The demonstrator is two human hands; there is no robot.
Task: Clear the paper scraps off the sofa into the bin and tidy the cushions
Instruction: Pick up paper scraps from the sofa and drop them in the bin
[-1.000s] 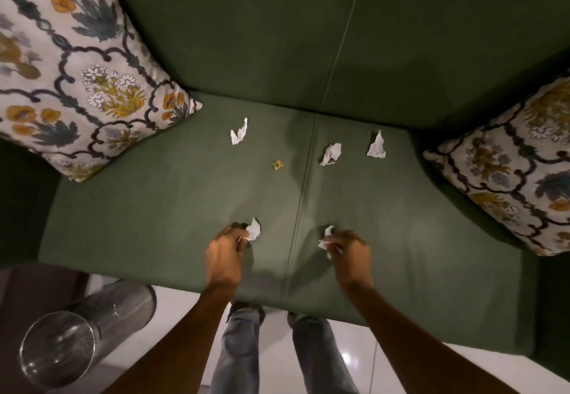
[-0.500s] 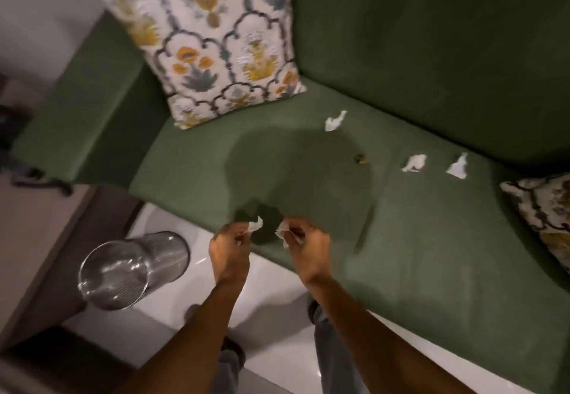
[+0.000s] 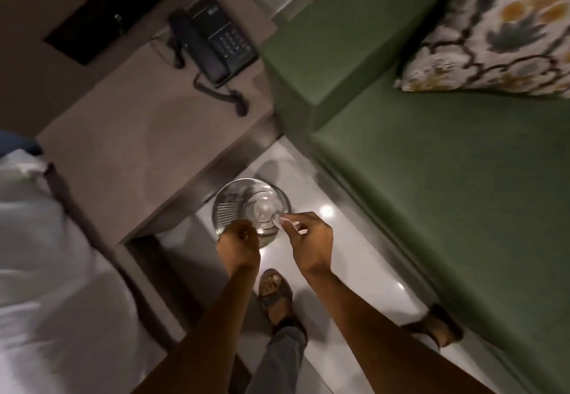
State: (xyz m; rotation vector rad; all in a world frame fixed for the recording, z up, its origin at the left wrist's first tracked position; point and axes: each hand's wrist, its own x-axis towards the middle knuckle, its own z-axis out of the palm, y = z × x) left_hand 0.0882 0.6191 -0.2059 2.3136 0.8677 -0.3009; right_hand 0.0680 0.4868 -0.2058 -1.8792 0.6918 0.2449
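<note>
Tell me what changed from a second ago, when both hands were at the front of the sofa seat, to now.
Both hands lifted off the sofa and swung left to the metal bin on the floor. The right hand keeps pinching its paper scrap at the rim; the left hand stays closed, its scrap hidden.

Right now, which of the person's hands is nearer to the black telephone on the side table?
Left. The left hand is over the bin's near rim, below the telephone; the right hand is farther right, toward the sofa.
</note>
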